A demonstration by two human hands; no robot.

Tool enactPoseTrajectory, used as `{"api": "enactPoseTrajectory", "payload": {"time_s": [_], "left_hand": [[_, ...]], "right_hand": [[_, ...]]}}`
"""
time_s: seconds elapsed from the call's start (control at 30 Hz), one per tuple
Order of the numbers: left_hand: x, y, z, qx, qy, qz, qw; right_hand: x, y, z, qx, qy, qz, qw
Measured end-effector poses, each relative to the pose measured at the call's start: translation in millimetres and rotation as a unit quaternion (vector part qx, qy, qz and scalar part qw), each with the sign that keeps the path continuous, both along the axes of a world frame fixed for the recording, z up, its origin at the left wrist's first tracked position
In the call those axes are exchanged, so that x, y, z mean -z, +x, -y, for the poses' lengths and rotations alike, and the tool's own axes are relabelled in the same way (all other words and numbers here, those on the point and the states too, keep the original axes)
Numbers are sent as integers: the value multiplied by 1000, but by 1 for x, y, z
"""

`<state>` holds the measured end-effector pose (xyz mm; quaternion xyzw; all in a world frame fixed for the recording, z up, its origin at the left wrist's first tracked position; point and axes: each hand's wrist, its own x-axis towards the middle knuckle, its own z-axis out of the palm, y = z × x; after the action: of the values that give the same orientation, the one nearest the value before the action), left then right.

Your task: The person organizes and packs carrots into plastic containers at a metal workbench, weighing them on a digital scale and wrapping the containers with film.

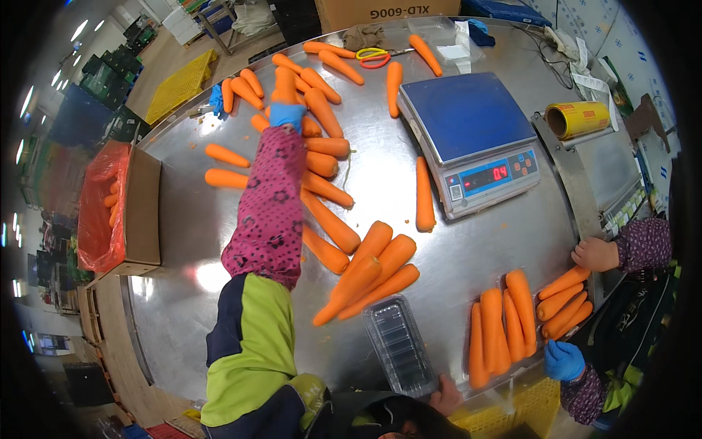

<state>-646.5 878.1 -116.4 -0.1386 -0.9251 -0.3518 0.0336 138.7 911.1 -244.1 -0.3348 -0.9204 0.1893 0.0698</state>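
Lime sleeve [259,322] nearest | gloved left hand [287,115] at carrots [322,111], fingers hidden, grip unclear | bare right hand [446,396] beside clear tray [399,344], openness and hold unclear

A shiny steel table [468,267] carries loose carrots [322,111] around eleven o'clock, red-and-yellow-handled scissors [374,64] at twelve, a blue-topped scale [468,117] at one, bunched carrots [369,274] just below the centre, a clear plastic tray [398,342] at six and grouped carrots [521,311] towards four o'clock.
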Motion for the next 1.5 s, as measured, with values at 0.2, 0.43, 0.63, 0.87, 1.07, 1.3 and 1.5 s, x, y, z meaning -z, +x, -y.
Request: {"api": "enactPoseTrajectory", "payload": {"time_s": [0.2,0.43,0.63,0.87,1.07,1.3,1.5], "left_hand": [[57,36,133,30,567,332,753],[-54,256,187,148,640,333,676],[-78,365,242,149,647,374,647],[-90,438,283,133,664,370,636],[-101,489,292,105,626,424,646],[-100,532,291,157,524,520,656],[-107,549,294,145,512,563,632]], "right_hand": [[-16,-18,-10,-115,126,-35,985],[-68,-68,14,-76,128,-80,986],[-72,-61,16,-94,139,-69,983],[-98,-52,15,40,-44,-249,967],[-178,-120,61,-129,-106,-313,935],[-262,-217,131,-383,-74,-316,865],[-270,-242,126,-476,-116,-160,857]]}}
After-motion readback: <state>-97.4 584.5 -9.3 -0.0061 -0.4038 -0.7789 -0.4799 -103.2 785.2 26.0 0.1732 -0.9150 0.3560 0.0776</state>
